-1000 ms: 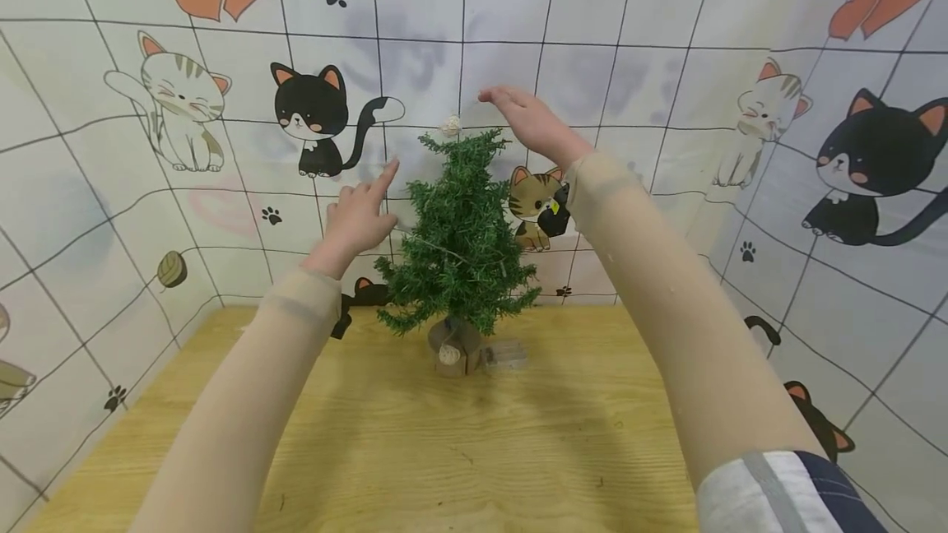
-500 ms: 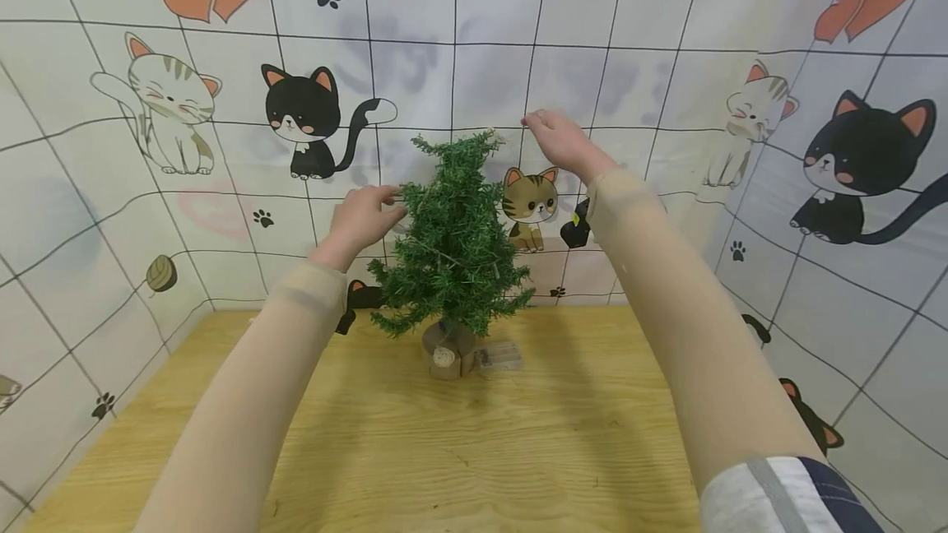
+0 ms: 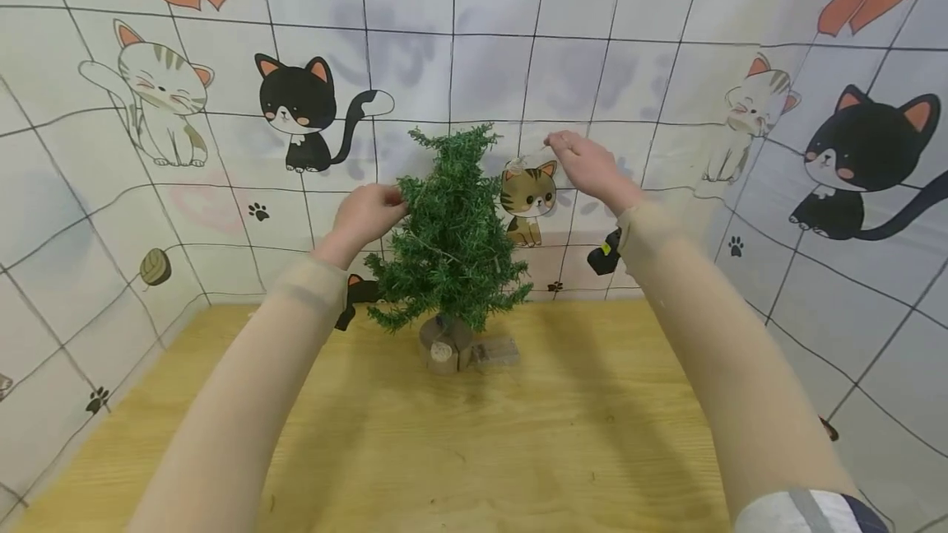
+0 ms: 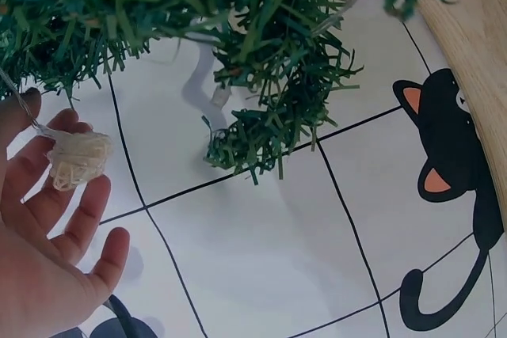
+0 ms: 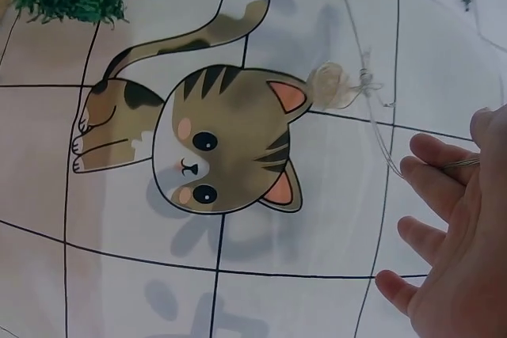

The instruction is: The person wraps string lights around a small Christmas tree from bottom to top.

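A small green artificial Christmas tree (image 3: 459, 229) stands at the back of the table on a brown base (image 3: 444, 348). At its left side my left hand (image 3: 366, 214) has its fingertips right at the branches. The left wrist view shows that hand holding a string light by its thin clear wire, a pale woven ball (image 4: 81, 160) against the curled fingers. To the right of the treetop, my right hand (image 3: 588, 167) pinches the clear wire (image 5: 380, 136) between thumb and forefinger. Another pale woven ball (image 5: 331, 85) hangs on that wire near the fingertips.
A flat clear box (image 3: 496, 350) lies beside the tree's base on the wooden table (image 3: 459, 451). A white sheet printed with cartoon cats (image 3: 304, 105) rises close behind the tree and along both sides.
My right hand has moved right and down from beside the treetop, drawing the wire that way. My left hand's pointing forefinger has curled in, and the fingers have come to the tree's left branches.
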Motion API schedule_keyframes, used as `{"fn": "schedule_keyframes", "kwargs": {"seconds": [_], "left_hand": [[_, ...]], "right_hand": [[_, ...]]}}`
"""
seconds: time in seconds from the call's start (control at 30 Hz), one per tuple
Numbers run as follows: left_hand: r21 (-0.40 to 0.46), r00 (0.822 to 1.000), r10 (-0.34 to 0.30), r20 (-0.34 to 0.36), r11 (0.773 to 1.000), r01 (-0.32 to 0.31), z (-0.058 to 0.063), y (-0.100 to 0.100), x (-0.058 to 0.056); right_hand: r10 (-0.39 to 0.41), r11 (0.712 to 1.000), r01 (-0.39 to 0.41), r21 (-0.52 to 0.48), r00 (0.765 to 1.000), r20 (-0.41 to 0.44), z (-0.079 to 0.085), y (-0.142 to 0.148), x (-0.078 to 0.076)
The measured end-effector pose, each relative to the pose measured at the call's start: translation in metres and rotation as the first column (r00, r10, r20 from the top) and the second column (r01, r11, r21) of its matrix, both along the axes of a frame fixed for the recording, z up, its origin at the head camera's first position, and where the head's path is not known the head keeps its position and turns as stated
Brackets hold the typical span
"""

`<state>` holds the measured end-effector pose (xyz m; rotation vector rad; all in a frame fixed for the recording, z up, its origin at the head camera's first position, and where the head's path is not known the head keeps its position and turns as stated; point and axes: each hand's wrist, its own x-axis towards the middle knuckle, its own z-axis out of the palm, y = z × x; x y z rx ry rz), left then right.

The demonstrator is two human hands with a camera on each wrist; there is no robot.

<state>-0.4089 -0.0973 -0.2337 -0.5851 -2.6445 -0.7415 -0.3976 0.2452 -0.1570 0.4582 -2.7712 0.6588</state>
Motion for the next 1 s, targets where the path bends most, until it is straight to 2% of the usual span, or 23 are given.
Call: {"fn": "schedule_keyframes", "kwargs": {"seconds": [0.1, 0.2, 0.3, 0.4, 0.47, 0.57, 0.63, 0.67, 0.7, 0.73, 0.8, 0.97, 1.0], "left_hand": [[0.012, 0.999, -0.036, -0.012, 0.999, 0.036, 0.005, -0.003, 0.002], [0.033, 0.999, -0.035, -0.007, 0.999, 0.035, 0.008, -0.009, 0.007], [0.098, 0.999, 0.017, -0.043, 0.995, -0.013, 0.01, -0.017, 0.012], [0.183, 0.984, 0.09, -0.153, 0.981, -0.061, 0.013, -0.021, 0.017], [0.226, 0.957, 0.121, -0.263, 0.972, -0.06, 0.016, -0.019, 0.02], [0.255, 0.893, 0.126, -0.432, 0.967, -0.013, 0.027, -0.012, 0.026], [0.251, 0.846, 0.094, -0.524, 0.967, 0.048, 0.037, -0.003, 0.033], [0.238, 0.829, 0.072, -0.554, 0.969, 0.075, 0.043, 0.002, 0.037], [0.22, 0.816, 0.046, -0.576, 0.97, 0.101, 0.048, 0.009, 0.041], [0.197, 0.81, 0.016, -0.586, 0.972, 0.124, 0.054, 0.015, 0.046], [0.147, 0.817, -0.046, -0.574, 0.976, 0.158, 0.064, 0.029, 0.057], [0.009, 0.882, -0.147, -0.448, 0.986, 0.169, 0.089, 0.061, 0.08], [-0.021, 0.89, -0.16, -0.428, 0.986, 0.168, 0.093, 0.066, 0.083]], "right_hand": [[0.02, 0.999, -0.021, -0.038, 0.999, -0.028, 0.001, 0.008, 0.015], [0.048, 0.997, -0.051, -0.062, 0.998, -0.05, 0.004, 0.011, 0.028], [0.075, 0.993, -0.08, -0.087, 0.995, -0.062, 0.007, 0.009, 0.041], [0.091, 0.989, -0.099, -0.108, 0.993, -0.075, 0.011, 0.007, 0.055], [0.098, 0.988, -0.107, -0.113, 0.991, -0.088, 0.012, 0.006, 0.065], [0.115, 0.984, -0.128, -0.12, 0.987, -0.113, 0.016, 0.004, 0.077], [0.136, 0.981, -0.152, -0.123, 0.982, -0.131, 0.019, 0.002, 0.084], [0.146, 0.979, -0.164, -0.122, 0.979, -0.143, 0.02, 0.0, 0.087], [0.159, 0.977, -0.178, -0.12, 0.976, -0.152, 0.021, -0.002, 0.089], [0.172, 0.975, -0.192, -0.116, 0.972, -0.159, 0.022, -0.005, 0.092], [0.192, 0.971, -0.212, -0.106, 0.966, -0.175, 0.024, -0.009, 0.097], [0.216, 0.972, -0.23, -0.056, 0.958, -0.188, 0.032, -0.024, 0.111], [0.218, 0.972, -0.23, -0.04, 0.957, -0.192, 0.034, -0.027, 0.113]]}}
